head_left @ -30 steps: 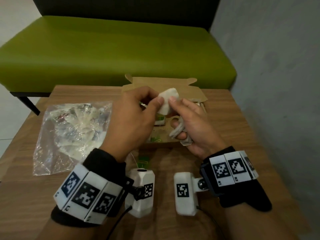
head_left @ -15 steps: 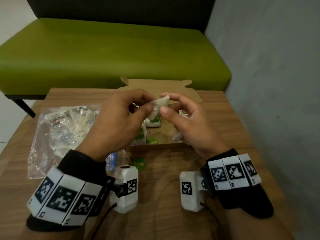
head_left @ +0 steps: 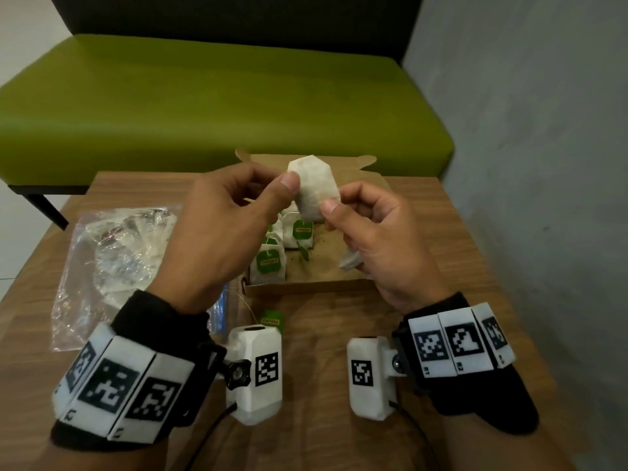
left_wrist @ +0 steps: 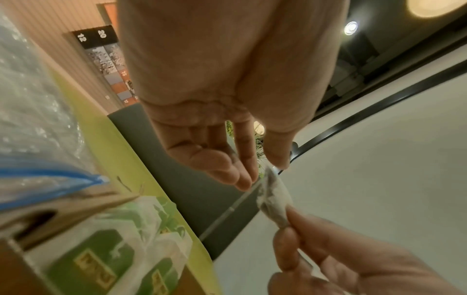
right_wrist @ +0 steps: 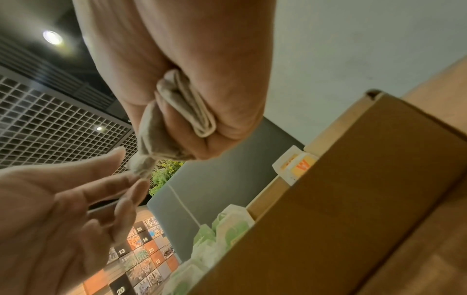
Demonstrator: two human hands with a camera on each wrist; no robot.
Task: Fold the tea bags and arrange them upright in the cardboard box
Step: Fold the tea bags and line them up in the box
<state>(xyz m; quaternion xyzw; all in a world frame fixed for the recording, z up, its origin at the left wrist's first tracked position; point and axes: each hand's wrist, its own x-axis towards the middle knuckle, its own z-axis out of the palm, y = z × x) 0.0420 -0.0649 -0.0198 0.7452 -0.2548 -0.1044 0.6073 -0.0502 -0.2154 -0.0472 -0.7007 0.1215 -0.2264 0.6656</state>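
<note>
Far left on the wooden table (head_left: 339, 436) there's a clear plastic bag (head_left: 112, 263), crinkled up, with what looks like more tea bags inside, though they're too blurry to count. It has a blue zip strip (left_wrist: 48, 175) at its mouth, which lies right by the box's near left corner.

The left hand (head_left: 221, 232) is up above the box, thumb and forefinger pinching the upper left edge of a white tea bag (head_left: 314, 188). The other fingers on that hand are loosely curled and hold nothing.

Under the hands sits the cardboard box (head_left: 306, 283), lid flap open toward the green bench (head_left: 204, 96). A handful of tea bags with green tags (head_left: 268, 263) stand upright in its left part, packed against each other. The box's right part shows bare floor with some dark specks. One loose green tag (head_left: 272, 320) on a thin string lies on the table just in front of the box.

The right hand (head_left: 373, 239) pinches the lower right corner of that same tea bag, so both hands are clamped on it and close together, the bag held roughly upright between them in the air. In the right wrist view, the right hand's curled lower fingers also grip a second folded tea bag (right_wrist: 187, 107) against the palm.

Right of the table is a plain grey wall (head_left: 543, 164).
</note>
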